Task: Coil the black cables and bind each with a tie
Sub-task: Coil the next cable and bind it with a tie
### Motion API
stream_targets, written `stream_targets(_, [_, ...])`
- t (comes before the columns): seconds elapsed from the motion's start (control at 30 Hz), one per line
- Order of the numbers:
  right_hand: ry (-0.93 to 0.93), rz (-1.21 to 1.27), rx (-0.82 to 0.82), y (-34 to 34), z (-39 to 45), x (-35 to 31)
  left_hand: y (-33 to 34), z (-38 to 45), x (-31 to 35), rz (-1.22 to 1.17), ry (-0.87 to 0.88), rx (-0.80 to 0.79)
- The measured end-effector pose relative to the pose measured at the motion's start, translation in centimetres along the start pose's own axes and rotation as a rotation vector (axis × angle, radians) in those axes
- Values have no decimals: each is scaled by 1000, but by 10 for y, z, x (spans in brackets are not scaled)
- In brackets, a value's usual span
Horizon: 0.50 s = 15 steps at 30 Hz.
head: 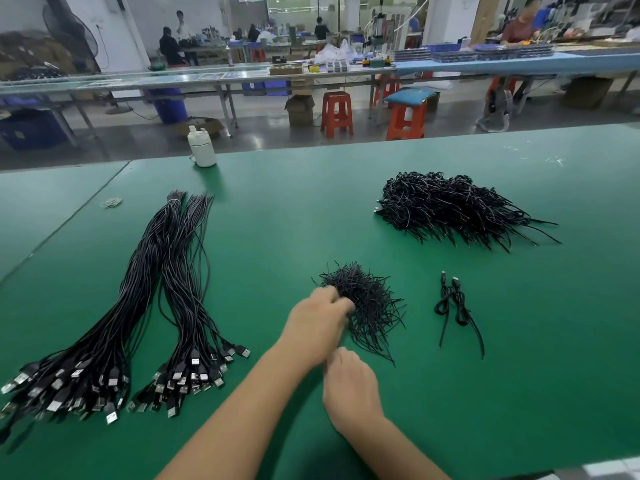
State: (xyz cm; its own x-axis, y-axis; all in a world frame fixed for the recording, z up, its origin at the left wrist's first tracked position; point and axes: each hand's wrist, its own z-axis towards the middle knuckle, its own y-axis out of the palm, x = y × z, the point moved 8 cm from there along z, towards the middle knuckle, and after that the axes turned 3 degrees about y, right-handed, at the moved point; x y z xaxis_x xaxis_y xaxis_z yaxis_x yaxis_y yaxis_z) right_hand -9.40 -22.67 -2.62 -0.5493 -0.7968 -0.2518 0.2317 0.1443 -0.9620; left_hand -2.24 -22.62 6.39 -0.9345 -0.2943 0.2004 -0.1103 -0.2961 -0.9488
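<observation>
- Left hand (317, 320) reaches across to the near-left side of the tie pile (363, 303), fingers curled into the ties; can't tell if it actually pinches one.
- Right hand (349, 386) sits just nearer than the left, back of hand up, fingers tucked under toward the left wrist; can't tell what they hold, if anything.
- Tie pile: loose heap of short black ties, mid-table (519, 393), toward the near edge.
- Two coiled cables (455, 303) lie side by side just right of the tie pile, plugs pointing to the far edge, tails to the near edge.
- Finished heap (453, 207) of coiled black cables sits further back, toward the far right.
- Uncoiled cables (138, 299): two long bundles on the left side, USB plugs fanned out at the near-left corner, far ends gathered together.
- White bottle (201, 148) stands at the far edge.
- Small pale loop (111, 202) lies near the left edge, beyond the bundles.
</observation>
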Motion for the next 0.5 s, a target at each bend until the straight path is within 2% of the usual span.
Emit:
stream_targets(0.1, [-37, 35, -125, 10, 4, 1, 33, 12, 37, 30, 155, -256])
stream_targets(0.17, [-69, -2, -169, 14, 4, 0, 48, 20, 52, 41, 183, -348])
stream_targets(0.23, [-60, 133, -147, 12, 2, 0, 60, 27, 60, 57, 194, -419])
stream_targets(0.3, [-21, 278, -75, 4, 1, 4, 67, 32, 62, 89, 206, -441])
stream_targets(0.33, [-48, 253, -55, 0, 1, 3, 70, 34, 62, 97, 208, -445])
stream_targets(0.43, [-82, 63, -165, 7, 3, 0, 77, 36, 57, 86, 213, -428])
stream_targets(0.5, [-78, 26, -173, 10, 4, 1, 79, 35, 54, 62, 226, -379])
